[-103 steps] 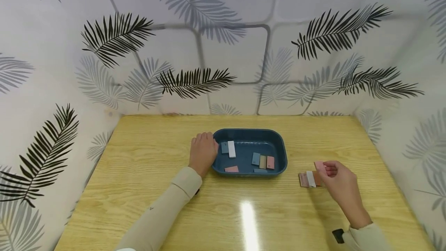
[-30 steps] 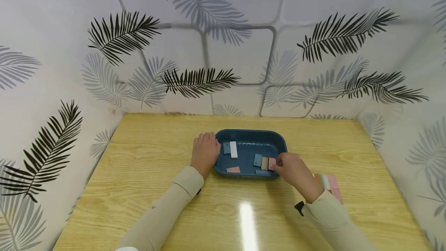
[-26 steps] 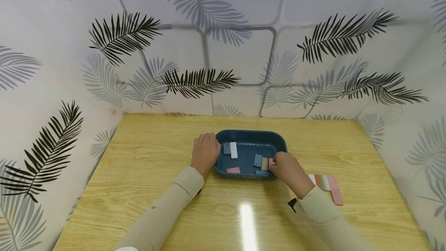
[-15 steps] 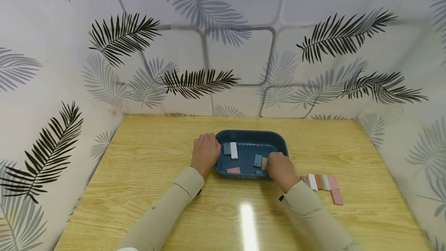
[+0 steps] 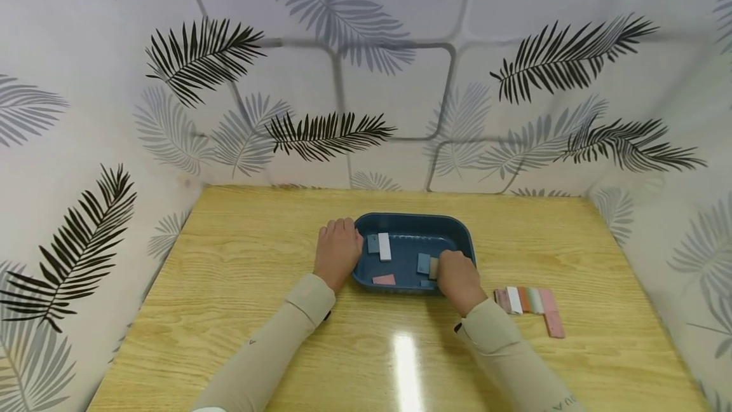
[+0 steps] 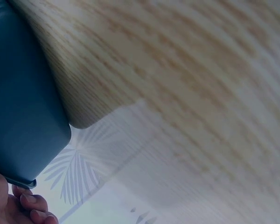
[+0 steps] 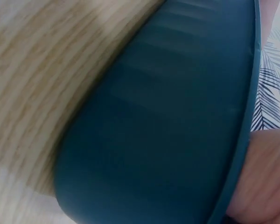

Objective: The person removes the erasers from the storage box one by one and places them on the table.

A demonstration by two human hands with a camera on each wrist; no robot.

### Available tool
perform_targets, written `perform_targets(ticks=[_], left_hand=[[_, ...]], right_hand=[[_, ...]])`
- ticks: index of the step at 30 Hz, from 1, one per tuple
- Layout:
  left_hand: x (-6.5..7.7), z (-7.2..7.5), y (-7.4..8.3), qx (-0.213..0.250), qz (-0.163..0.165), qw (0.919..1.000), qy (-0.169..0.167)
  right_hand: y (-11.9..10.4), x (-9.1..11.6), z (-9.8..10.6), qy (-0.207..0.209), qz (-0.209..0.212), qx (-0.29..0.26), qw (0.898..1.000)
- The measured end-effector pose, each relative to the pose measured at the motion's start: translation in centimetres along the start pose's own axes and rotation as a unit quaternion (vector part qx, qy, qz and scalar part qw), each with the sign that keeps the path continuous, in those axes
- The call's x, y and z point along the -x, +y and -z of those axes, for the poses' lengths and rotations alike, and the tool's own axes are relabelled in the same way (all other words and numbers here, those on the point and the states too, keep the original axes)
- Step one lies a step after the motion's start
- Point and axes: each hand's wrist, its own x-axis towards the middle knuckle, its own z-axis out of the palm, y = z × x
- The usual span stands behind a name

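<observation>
A dark blue rectangular tub point(image 5: 413, 220) sits on the table. My left hand point(image 5: 338, 248) grips its left rim; the left wrist view shows curled fingers point(image 6: 30, 201) at the rim. My right hand point(image 5: 459, 278) reaches over the tub's front right edge, and its fingertips are hidden, so I cannot tell what they hold. The hand covers where a pink tile lay and overlaps a beige tile point(image 5: 433, 268). Left of that is a blue tile point(image 5: 423, 264). Also in the tub are a white tile point(image 5: 384, 247), another blue tile point(image 5: 373, 243) and a pink piece point(image 5: 384, 280).
Right of the tub, several tiles lie side by side on the table: a brownish one point(image 5: 502, 299), a white one point(image 5: 514, 300), an orange one point(image 5: 524, 300), a striped one point(image 5: 535, 301) and pink ones point(image 5: 553, 324). A leaf-patterned wall point(image 5: 389, 164) stands behind the table.
My right hand has left the row of tiles, where it held a pink tile, and moved left into the tub, covering the pink tile there. My left hand stays at the rim.
</observation>
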Motion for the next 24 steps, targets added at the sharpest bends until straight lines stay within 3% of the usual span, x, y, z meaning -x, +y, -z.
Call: perform_targets(ticks=[10,15,24], left_hand=[[0.1,0.4,0.1,0.004,0.007,0.9999,-0.008],[0.0,0.5,0.0,0.010,0.004,0.9999,0.006],[-0.1,0.5,0.0,0.011,0.008,0.9998,-0.015]], right_hand=[[0.3,-0.4,-0.6,0.045,-0.001,-0.038,0.998],[0.2,-0.7,-0.7,0.046,-0.009,-0.047,0.998],[0.3,-1.2,-1.1,0.049,-0.024,-0.065,0.996]])
